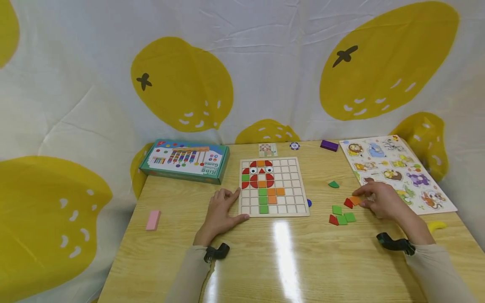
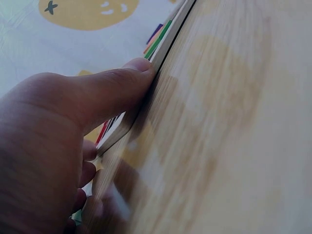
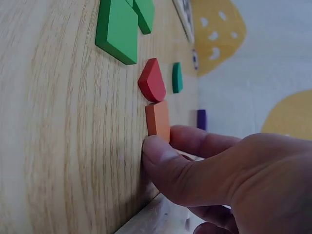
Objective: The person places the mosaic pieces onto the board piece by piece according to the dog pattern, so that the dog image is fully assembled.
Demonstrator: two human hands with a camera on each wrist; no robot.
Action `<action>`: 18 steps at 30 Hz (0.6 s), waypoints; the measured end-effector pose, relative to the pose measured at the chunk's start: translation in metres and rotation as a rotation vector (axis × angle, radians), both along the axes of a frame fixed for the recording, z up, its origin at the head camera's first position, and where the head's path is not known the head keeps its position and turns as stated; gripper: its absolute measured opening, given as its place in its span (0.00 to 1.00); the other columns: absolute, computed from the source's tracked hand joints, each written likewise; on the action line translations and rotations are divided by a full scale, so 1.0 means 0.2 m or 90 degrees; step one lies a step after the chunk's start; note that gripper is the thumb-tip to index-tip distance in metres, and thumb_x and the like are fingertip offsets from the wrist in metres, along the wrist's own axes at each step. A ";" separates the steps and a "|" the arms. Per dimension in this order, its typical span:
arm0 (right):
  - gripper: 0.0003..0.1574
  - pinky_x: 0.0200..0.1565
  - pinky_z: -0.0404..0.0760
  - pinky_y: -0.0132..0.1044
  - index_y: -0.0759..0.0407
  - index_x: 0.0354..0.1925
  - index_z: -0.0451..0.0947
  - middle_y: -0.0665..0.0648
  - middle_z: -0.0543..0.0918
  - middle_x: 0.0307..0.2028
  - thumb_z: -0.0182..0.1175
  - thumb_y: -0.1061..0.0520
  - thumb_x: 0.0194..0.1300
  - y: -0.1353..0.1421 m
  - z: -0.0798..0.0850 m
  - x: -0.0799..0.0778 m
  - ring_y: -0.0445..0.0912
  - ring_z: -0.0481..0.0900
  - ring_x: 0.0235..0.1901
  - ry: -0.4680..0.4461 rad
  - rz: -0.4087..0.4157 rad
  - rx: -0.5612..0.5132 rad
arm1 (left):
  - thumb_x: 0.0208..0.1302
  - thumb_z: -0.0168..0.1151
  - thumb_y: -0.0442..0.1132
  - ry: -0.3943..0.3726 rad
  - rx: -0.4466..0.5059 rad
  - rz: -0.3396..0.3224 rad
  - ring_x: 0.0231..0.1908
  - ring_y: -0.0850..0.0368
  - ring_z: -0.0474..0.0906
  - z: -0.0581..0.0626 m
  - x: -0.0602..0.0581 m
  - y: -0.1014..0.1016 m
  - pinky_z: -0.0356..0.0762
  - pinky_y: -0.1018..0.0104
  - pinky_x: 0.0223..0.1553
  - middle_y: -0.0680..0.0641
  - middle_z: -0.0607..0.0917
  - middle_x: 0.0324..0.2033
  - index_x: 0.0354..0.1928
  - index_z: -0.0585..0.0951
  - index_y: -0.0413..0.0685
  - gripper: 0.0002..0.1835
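A wooden grid board (image 1: 293,184) in the middle of the table carries red, green and orange tiles in a figure with two eyes. My left hand (image 1: 221,213) rests at its near left corner, thumb against the near edge and index finger at the left side. Over on the right, my right hand (image 1: 382,200) pinches an orange tile (image 3: 158,119) between thumb and index finger, low over the table. Its far end meets a red rounded tile (image 3: 152,82). Loose green tiles (image 1: 342,219) and another red tile (image 1: 333,219) lie nearby.
Behind the board lie a pattern card (image 1: 267,150) and a round chip (image 1: 294,145). A ring game box (image 1: 185,162) stands back left, a pink block (image 1: 153,220) before it. On the right are an animal puzzle board (image 1: 439,206), a purple block (image 1: 329,145) and a yellow piece (image 1: 437,226).
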State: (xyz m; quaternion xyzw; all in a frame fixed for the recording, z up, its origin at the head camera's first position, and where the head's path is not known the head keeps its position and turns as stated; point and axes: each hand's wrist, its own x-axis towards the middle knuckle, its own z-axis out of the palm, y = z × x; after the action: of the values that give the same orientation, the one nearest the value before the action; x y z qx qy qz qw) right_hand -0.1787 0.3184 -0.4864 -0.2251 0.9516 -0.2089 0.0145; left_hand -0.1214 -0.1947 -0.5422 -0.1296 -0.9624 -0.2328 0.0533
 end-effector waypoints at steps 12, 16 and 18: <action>0.12 0.28 0.72 0.33 0.51 0.40 0.82 0.47 0.82 0.27 0.72 0.54 0.58 -0.01 0.01 -0.02 0.35 0.76 0.25 -0.013 -0.031 -0.112 | 0.50 0.63 0.75 -0.001 0.007 -0.005 0.47 0.55 0.61 0.01 0.01 0.01 0.60 0.55 0.52 0.50 0.69 0.49 0.75 0.63 0.60 0.52; 0.21 0.27 0.72 0.34 0.56 0.55 0.77 0.55 0.83 0.33 0.66 0.56 0.65 -0.15 0.03 -0.04 0.44 0.79 0.27 -0.078 -0.011 -0.238 | 0.50 0.63 0.75 -0.003 0.006 -0.002 0.47 0.55 0.61 0.02 0.01 0.01 0.60 0.55 0.52 0.50 0.68 0.49 0.75 0.63 0.61 0.52; 0.22 0.27 0.73 0.35 0.57 0.57 0.76 0.58 0.84 0.35 0.65 0.55 0.66 -0.26 0.03 -0.05 0.49 0.80 0.28 -0.110 0.002 -0.295 | 0.50 0.64 0.74 -0.002 0.009 -0.002 0.47 0.54 0.61 0.02 0.01 0.00 0.60 0.55 0.52 0.50 0.68 0.49 0.75 0.63 0.60 0.52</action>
State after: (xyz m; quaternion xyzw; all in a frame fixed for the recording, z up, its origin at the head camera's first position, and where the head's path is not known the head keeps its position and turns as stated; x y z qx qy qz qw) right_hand -0.1894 0.2665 -0.4795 -0.2054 0.8731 -0.4399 0.0441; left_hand -0.1202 -0.1938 -0.5379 -0.1306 -0.9606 -0.2396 0.0523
